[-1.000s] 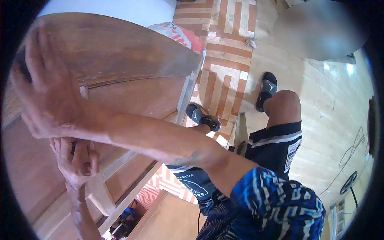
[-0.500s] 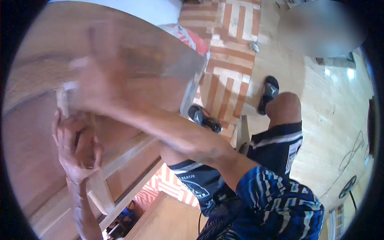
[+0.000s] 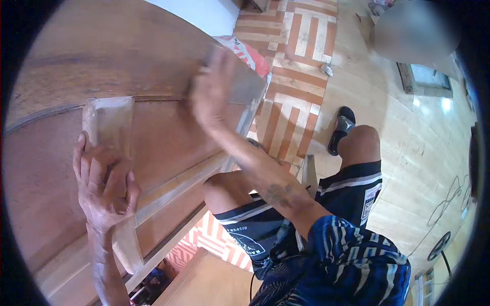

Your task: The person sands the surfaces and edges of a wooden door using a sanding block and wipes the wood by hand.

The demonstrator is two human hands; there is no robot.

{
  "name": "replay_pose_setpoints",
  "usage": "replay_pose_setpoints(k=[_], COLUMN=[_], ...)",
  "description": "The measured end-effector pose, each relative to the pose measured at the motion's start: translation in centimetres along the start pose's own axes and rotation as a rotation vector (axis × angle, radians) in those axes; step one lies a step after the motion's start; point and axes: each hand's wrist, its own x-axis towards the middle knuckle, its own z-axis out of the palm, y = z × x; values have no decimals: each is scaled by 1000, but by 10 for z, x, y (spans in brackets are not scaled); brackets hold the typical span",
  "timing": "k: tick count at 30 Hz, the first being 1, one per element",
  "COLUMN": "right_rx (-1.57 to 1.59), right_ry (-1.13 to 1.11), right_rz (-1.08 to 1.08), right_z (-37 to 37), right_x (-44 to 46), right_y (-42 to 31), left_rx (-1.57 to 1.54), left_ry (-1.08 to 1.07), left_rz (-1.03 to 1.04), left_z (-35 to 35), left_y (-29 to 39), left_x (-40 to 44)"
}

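A wooden door-like panel (image 3: pixel 168 127) with recessed sections and raised strips lies in front of me. My left hand (image 3: pixel 104 186) rests on it beside a pale upright strip (image 3: pixel 115 122). Its fingers are loosely bent and apart, with nothing visible in them. My right hand (image 3: pixel 210 97) is over the wide top rail (image 3: pixel 127 56), near the panel's right end. Motion smears its fingers. A dark edge shows beside them, but I cannot make out whether it is a held thing or shadow.
A red and white bag (image 3: pixel 247 53) lies past the panel's right end. Beyond are patterned floor tiles (image 3: pixel 293 71), a blurred person (image 3: pixel 416 33), a framed pane (image 3: pixel 423 79) and a loose cord (image 3: pixel 446 204). A wooden board (image 3: pixel 209 280) is near my legs.
My right hand has swept right along the top rail, away from above my left hand, uncovering the pale strip. My left hand stays in nearly the same place.
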Motion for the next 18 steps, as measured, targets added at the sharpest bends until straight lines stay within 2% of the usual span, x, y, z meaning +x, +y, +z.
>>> replay_pose_setpoints(k=[1, 3, 4, 6, 7, 10, 12, 13, 14, 17, 18], right_rx=[-42, -70, -140, 96, 46, -203, -312, -201, -92, -76, -118], right_ry=[46, 421, 593, 432, 403, 488, 563, 549, 536, 575, 517], right_rz=[-165, -708, -904, -788, -773, -555, -289, -160, -47, -89, -244], right_z=[19, 55, 66, 60, 50, 8, -33, -46, -54, -27, -8], right_x=[-5, -12, -10, -8, -7, 14, 12, 12, 18, 23, 20], right_y=[-45, -153, -172, -187, -159, -13, 69, 87, 92, 40, -5], left_rx=[-13, -44, -42, -34, -23, 16, 49, 31, 16, 9, 5], left_ry=[-1, -19, -23, -22, -13, 4, 4, -18, -26, 16, 21], left_rz=[-10, -32, -45, -78, -52, 4, 17, 6, -4, 1, 5], left_z=[1, 0, 0, -2, -2, -1, -1, -5, -5, -1, 1], left_y=[0, 2, 4, 6, 5, -2, -2, 1, 2, -1, 0], left_x=[-1, 0, 1, 1, 0, -1, 1, -2, -3, 1, 0])
